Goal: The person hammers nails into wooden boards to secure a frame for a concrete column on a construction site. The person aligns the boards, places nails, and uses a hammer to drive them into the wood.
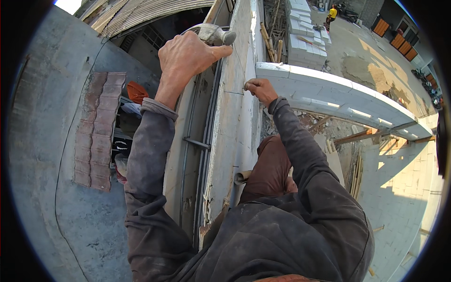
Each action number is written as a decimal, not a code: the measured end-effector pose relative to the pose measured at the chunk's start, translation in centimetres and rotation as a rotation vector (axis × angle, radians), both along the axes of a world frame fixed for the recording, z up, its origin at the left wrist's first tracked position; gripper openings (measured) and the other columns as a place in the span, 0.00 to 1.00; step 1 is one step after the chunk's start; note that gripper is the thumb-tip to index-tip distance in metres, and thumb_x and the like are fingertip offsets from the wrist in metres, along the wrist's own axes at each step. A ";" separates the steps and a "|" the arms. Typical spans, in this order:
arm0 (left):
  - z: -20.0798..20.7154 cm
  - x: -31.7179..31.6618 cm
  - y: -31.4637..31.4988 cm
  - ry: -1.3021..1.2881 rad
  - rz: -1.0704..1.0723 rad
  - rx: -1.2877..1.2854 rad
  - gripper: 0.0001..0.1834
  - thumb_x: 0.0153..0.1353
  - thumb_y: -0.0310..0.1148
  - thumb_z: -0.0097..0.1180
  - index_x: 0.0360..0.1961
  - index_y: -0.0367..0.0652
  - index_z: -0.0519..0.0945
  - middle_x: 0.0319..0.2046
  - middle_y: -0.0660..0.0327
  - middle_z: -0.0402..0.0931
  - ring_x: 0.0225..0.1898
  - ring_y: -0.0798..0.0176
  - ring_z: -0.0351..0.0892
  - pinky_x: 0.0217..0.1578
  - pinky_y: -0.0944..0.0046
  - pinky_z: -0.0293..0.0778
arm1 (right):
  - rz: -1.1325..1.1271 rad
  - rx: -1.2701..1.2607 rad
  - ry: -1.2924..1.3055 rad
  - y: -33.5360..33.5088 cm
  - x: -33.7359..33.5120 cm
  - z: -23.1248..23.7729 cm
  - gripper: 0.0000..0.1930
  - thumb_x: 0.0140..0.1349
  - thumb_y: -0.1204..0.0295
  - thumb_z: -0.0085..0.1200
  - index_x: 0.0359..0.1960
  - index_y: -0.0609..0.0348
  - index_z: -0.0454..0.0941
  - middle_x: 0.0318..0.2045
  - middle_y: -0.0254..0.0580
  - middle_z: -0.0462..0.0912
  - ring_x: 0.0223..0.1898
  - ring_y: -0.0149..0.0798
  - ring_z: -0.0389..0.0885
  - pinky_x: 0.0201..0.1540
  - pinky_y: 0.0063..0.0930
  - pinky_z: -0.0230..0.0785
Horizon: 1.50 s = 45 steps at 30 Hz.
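The left hand (183, 56) grips a hammer (213, 35) near its head, above the grey wall (223, 136). The right hand (260, 91) pinches a thin line (240, 65) beside a nail-like pin (233, 92) at that wall. The step appears to be positioning the line; the next move calls for steady tension. Beyond stands a white block wall (338, 89).
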<state>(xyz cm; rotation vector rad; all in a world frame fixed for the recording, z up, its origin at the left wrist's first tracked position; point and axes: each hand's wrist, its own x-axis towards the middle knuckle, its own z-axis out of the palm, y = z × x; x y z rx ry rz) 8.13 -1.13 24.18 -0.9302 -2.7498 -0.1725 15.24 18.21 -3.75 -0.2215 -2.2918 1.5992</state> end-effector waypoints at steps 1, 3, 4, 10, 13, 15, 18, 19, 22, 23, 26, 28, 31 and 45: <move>-0.4 -0.2 -0.3 0.029 -0.016 0.017 0.39 0.43 0.70 0.69 0.30 0.37 0.91 0.18 0.52 0.83 0.19 0.56 0.84 0.25 0.59 0.78 | 0.069 -0.014 -0.031 -1.6 0.9 -1.6 0.14 0.64 0.65 0.54 0.36 0.62 0.88 0.29 0.47 0.88 0.30 0.45 0.85 0.40 0.38 0.75; -0.5 -0.7 -0.8 0.066 -0.018 0.033 0.39 0.43 0.69 0.69 0.30 0.36 0.91 0.18 0.52 0.83 0.19 0.57 0.84 0.25 0.59 0.78 | 0.153 -0.027 -0.054 -3.3 2.1 -1.3 0.14 0.65 0.65 0.54 0.37 0.62 0.87 0.30 0.49 0.88 0.31 0.48 0.86 0.40 0.40 0.76; -0.3 -0.5 -1.3 0.087 0.000 0.023 0.39 0.43 0.69 0.69 0.30 0.36 0.91 0.17 0.52 0.82 0.18 0.57 0.83 0.25 0.60 0.78 | 0.155 0.209 -0.025 -3.8 3.1 1.2 0.13 0.65 0.65 0.54 0.37 0.62 0.86 0.31 0.52 0.87 0.33 0.52 0.86 0.41 0.43 0.76; 0.0 0.2 -0.2 0.024 -0.040 0.039 0.38 0.43 0.68 0.70 0.31 0.36 0.91 0.17 0.50 0.82 0.18 0.55 0.84 0.24 0.59 0.78 | 0.064 0.367 0.183 0.6 0.5 2.6 0.10 0.66 0.68 0.53 0.35 0.63 0.82 0.30 0.58 0.83 0.35 0.59 0.82 0.42 0.45 0.73; -0.3 -0.2 -0.6 0.036 -0.013 0.035 0.38 0.43 0.67 0.70 0.30 0.36 0.91 0.17 0.50 0.82 0.18 0.54 0.84 0.24 0.59 0.78 | 0.071 0.254 -0.036 -4.1 2.4 -0.7 0.12 0.66 0.67 0.49 0.35 0.61 0.83 0.32 0.60 0.84 0.38 0.66 0.82 0.43 0.54 0.73; 0.0 -0.4 -0.6 0.035 -0.005 0.038 0.38 0.43 0.67 0.71 0.30 0.36 0.91 0.17 0.50 0.82 0.18 0.54 0.84 0.23 0.59 0.78 | 0.055 0.433 -0.073 -4.0 3.5 3.3 0.13 0.66 0.67 0.49 0.34 0.62 0.82 0.31 0.62 0.83 0.37 0.67 0.81 0.43 0.56 0.72; 0.4 -0.2 -0.7 0.027 -0.035 0.063 0.38 0.43 0.67 0.70 0.30 0.35 0.91 0.17 0.50 0.82 0.17 0.55 0.84 0.23 0.59 0.78 | 0.098 0.463 0.009 -1.1 2.1 6.7 0.13 0.67 0.67 0.48 0.33 0.63 0.82 0.30 0.61 0.83 0.36 0.63 0.82 0.42 0.52 0.73; 0.4 -0.2 -0.4 0.004 -0.022 0.053 0.38 0.43 0.66 0.70 0.30 0.35 0.91 0.17 0.50 0.82 0.17 0.55 0.83 0.23 0.59 0.78 | 0.136 0.441 0.095 0.3 0.9 6.8 0.14 0.67 0.66 0.48 0.33 0.64 0.82 0.30 0.60 0.83 0.35 0.60 0.83 0.41 0.49 0.73; 0.4 0.2 0.7 -0.065 0.017 0.031 0.37 0.42 0.65 0.71 0.29 0.34 0.90 0.19 0.50 0.83 0.19 0.53 0.84 0.24 0.59 0.78 | 0.092 0.067 0.084 1.5 0.3 1.0 0.15 0.69 0.64 0.48 0.32 0.64 0.81 0.27 0.52 0.82 0.32 0.49 0.82 0.40 0.39 0.72; 1.6 1.2 1.2 -0.070 0.023 0.028 0.38 0.41 0.65 0.71 0.29 0.33 0.90 0.20 0.49 0.84 0.21 0.52 0.85 0.25 0.58 0.79 | 0.059 -0.044 0.058 0.9 1.1 -2.2 0.16 0.71 0.62 0.49 0.32 0.63 0.80 0.25 0.46 0.79 0.32 0.42 0.79 0.40 0.36 0.70; 1.0 1.1 -0.5 -0.013 0.043 0.080 0.39 0.40 0.66 0.69 0.23 0.29 0.88 0.19 0.44 0.83 0.23 0.46 0.86 0.29 0.51 0.80 | 0.043 0.051 0.043 -6.0 4.3 -2.0 0.13 0.72 0.65 0.48 0.32 0.61 0.78 0.27 0.54 0.80 0.34 0.57 0.81 0.39 0.46 0.70; 0.7 1.6 -0.5 -0.038 0.083 0.048 0.39 0.41 0.65 0.69 0.23 0.30 0.87 0.19 0.45 0.83 0.24 0.47 0.87 0.29 0.51 0.80 | 0.017 0.266 0.003 -4.9 4.7 1.0 0.12 0.70 0.67 0.48 0.32 0.60 0.79 0.28 0.57 0.81 0.35 0.64 0.81 0.39 0.53 0.71; 1.2 1.8 -0.5 -0.045 0.085 0.048 0.39 0.41 0.65 0.68 0.23 0.29 0.87 0.20 0.46 0.84 0.24 0.47 0.87 0.30 0.51 0.80 | 0.092 0.383 0.152 -0.9 2.4 4.5 0.10 0.68 0.69 0.49 0.33 0.60 0.81 0.29 0.54 0.83 0.34 0.61 0.82 0.40 0.51 0.73; 1.1 1.5 0.5 -0.061 0.068 0.058 0.39 0.39 0.65 0.68 0.25 0.29 0.88 0.22 0.45 0.84 0.25 0.47 0.87 0.30 0.53 0.80 | -0.016 0.515 0.221 -0.2 0.9 1.5 0.11 0.72 0.67 0.46 0.36 0.58 0.79 0.27 0.56 0.82 0.31 0.63 0.82 0.36 0.54 0.72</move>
